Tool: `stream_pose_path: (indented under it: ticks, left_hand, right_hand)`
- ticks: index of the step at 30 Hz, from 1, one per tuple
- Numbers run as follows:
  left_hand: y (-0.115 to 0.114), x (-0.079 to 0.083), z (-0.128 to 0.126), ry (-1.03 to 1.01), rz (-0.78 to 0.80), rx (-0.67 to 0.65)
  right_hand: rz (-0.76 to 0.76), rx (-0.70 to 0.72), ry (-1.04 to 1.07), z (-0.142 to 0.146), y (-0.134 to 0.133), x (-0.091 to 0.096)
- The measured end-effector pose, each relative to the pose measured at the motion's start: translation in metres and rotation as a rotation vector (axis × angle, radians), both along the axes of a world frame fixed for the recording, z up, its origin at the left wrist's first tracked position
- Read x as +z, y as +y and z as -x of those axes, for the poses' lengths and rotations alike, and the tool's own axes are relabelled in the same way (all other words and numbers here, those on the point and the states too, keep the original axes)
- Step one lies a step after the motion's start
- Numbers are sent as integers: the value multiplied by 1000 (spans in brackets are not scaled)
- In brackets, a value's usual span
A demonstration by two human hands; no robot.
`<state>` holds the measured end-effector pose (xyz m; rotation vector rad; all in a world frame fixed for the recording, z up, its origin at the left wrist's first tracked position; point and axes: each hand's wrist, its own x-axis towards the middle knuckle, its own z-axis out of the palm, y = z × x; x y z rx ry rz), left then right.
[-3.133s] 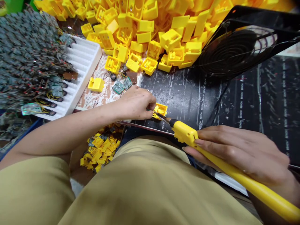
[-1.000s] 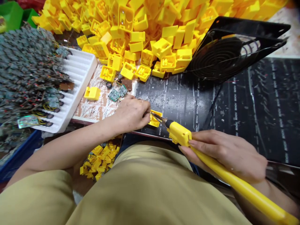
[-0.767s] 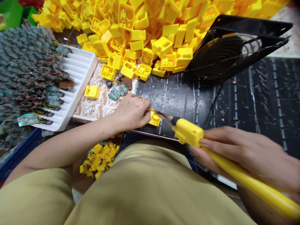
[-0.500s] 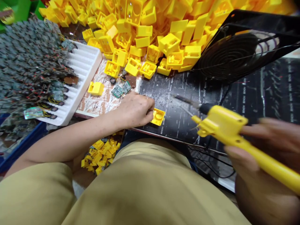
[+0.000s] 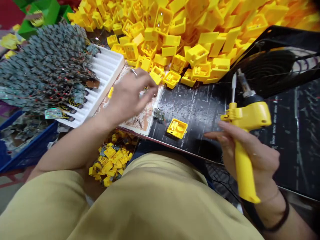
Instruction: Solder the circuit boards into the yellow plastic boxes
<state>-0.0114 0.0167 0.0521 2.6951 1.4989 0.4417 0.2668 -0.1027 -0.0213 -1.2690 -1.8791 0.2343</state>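
My left hand (image 5: 131, 95) hovers over the paper-covered part of the bench, fingers apart and slightly blurred, and I see nothing held in it. It hides part of what lies beneath. My right hand (image 5: 252, 150) grips the yellow handle of a soldering gun (image 5: 252, 115), whose metal tip and thin feed tube point up and away. Between the hands, an open yellow plastic case (image 5: 177, 128) lies on the black bench mat. A small circuit board (image 5: 159, 114) rests just left of the case, seemingly joined to it by a thin wire.
Yellow cases (image 5: 197, 55) are heaped along the back. A white ribbed tray (image 5: 110, 66) at left carries many wired circuit boards (image 5: 50, 66). A black fan (image 5: 265, 66) stands at back right. Below the bench edge are more yellow parts (image 5: 110, 163) and a blue crate (image 5: 27, 156).
My left hand has left the yellow case and moved left and away. A circuit board now lies beside the case. The soldering gun has swung from pointing left to upright.
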Motion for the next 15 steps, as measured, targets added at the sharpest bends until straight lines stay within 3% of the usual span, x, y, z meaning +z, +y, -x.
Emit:
stream_pose_path:
  ticks: [2, 6, 8, 12, 15]
  left_hand:
    - [15, 1, 11, 61, 54, 130]
    - [34, -17, 10, 291, 148, 110]
    - [40, -20, 9, 294, 121, 133]
    - [54, -5, 24, 125, 62, 278]
    - [58, 6, 38, 67, 29, 307]
  right_hand:
    - [-19, 28, -23, 8, 6, 1]
    - [7, 185, -103, 34, 21, 0]
    - [2, 233, -134, 42, 23, -2]
    - [20, 286, -149, 38, 17, -4]
    - [67, 332, -161, 23, 12, -4]
